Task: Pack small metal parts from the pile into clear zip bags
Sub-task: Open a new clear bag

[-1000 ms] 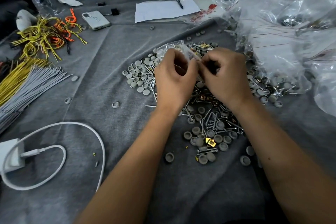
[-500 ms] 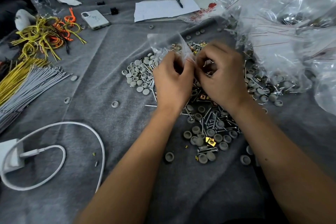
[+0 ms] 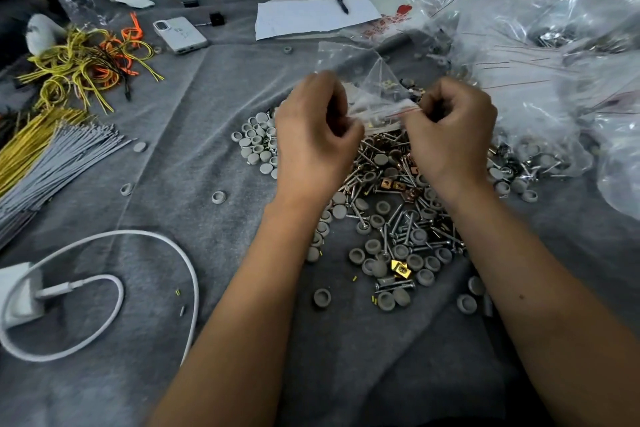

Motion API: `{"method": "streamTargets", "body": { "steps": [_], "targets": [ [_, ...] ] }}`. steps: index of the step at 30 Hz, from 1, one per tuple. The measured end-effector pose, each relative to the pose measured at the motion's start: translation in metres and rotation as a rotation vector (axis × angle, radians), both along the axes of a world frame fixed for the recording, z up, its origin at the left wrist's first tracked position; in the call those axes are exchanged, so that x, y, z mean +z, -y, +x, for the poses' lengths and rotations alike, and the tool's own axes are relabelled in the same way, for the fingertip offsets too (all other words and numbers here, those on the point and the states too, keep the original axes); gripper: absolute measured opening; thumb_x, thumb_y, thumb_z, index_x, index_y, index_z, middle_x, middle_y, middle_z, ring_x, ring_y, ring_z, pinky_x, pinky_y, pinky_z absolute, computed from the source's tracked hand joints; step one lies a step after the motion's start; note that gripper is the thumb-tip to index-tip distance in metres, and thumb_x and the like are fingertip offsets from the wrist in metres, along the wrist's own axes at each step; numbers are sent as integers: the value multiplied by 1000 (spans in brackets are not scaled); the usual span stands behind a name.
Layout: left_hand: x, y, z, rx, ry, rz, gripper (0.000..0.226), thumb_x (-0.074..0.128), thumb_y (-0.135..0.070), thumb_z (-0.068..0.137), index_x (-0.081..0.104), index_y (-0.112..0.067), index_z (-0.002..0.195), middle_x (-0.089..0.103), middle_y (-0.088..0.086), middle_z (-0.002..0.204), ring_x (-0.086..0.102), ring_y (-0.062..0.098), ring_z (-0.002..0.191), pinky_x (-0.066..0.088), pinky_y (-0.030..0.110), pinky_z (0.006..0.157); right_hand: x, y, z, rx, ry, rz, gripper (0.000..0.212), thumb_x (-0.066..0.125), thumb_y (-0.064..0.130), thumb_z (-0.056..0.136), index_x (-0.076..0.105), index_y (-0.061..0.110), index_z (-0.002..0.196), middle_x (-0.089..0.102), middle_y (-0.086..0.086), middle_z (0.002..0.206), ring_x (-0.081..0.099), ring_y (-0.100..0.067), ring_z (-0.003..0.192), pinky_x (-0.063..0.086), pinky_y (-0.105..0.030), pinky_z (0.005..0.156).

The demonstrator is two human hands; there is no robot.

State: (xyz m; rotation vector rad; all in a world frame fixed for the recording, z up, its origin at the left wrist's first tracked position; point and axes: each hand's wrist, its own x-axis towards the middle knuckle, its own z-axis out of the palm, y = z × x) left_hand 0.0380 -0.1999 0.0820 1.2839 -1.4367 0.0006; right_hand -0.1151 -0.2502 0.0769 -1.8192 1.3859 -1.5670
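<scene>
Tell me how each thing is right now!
Small clear zip bag: held up by both hands, parts inside.
Left hand: pinching the bag.
Right hand: pinching the bag's edge.
Pile of metal screws and grey caps: loose on cloth.
White phone: lying face down.

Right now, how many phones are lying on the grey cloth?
1. A white phone lies face down at the far left of the cloth, beside the yellow and orange wire ties. Others may be hidden under the clear bags.

Probably a workshop: screw pile [image 3: 388, 204] (wire bundles [image 3: 52, 163] beside).
</scene>
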Motion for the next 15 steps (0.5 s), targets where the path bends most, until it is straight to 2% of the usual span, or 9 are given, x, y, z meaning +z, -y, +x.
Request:
{"method": "streamTargets", "body": {
  "steps": [2, 4, 6, 8, 10, 12, 15],
  "targets": [
    [2, -2, 2, 99, 54, -74, 24, 64, 15, 64, 50, -4, 71, 53, 8, 72, 46, 22, 63, 39, 32, 55, -1, 0, 0, 150, -32, 0, 21, 73, 3, 80, 56, 11, 70, 55, 0, 65, 48, -11, 60, 43, -24, 57],
    [6, -4, 9, 220, 32, -139, 30, 62, 17, 62, 48, -9, 69, 49, 6, 73, 41, 17, 65, 30, 20, 56, -1, -2, 0, 338, -75, 47, 25, 83, 21, 85, 60, 11, 83, 65, -2, 79, 61, -15, 69, 52, -26, 62],
    [10, -8, 20, 345, -35, -223, 29, 57, 17, 59, 47, -9, 68, 49, 8, 72, 39, 14, 66, 26, 16, 57, -2, -5, 1, 484, -224, 59, 34, 86, 37, 81, 61, 16, 91, 67, 3, 85, 66, -11, 75, 56, -23, 67],
    [13, -11, 31, 458, -46, -269, 19, 51, 13, 57, 51, -3, 68, 53, 13, 73, 41, 18, 66, 21, 19, 58, -3, -9, 5, 596, -429, 28, 32, 87, 43, 76, 67, 22, 91, 68, 13, 88, 64, -3, 84, 56, -27, 80],
    [10, -12, 38, 563, -16, -203, 21, 48, 10, 57, 56, -2, 72, 57, 12, 78, 45, 22, 68, 20, 24, 61, -3, -12, 7, 702, -560, 44, 31, 86, 51, 71, 73, 30, 89, 65, 18, 94, 55, -3, 98, 46, -33, 96],
    [5, -11, 40, 582, 16, -37, 24, 50, 10, 61, 59, -5, 79, 61, 11, 86, 49, 23, 74, 19, 27, 62, -3, -14, 9, 776, -650, 108, 35, 87, 56, 66, 76, 36, 92, 60, 14, 101, 45, -10, 106, 38, -32, 97],
    [-5, -7, 38, 529, 81, 201, 22, 54, 6, 72, 60, -11, 86, 63, 8, 95, 54, 26, 84, 24, 27, 66, -3, -14, 10, 787, -746, 144, 37, 89, 55, 65, 75, 40, 97, 52, 14, 105, 38, -12, 109, 35, -33, 96]
  ]
}}
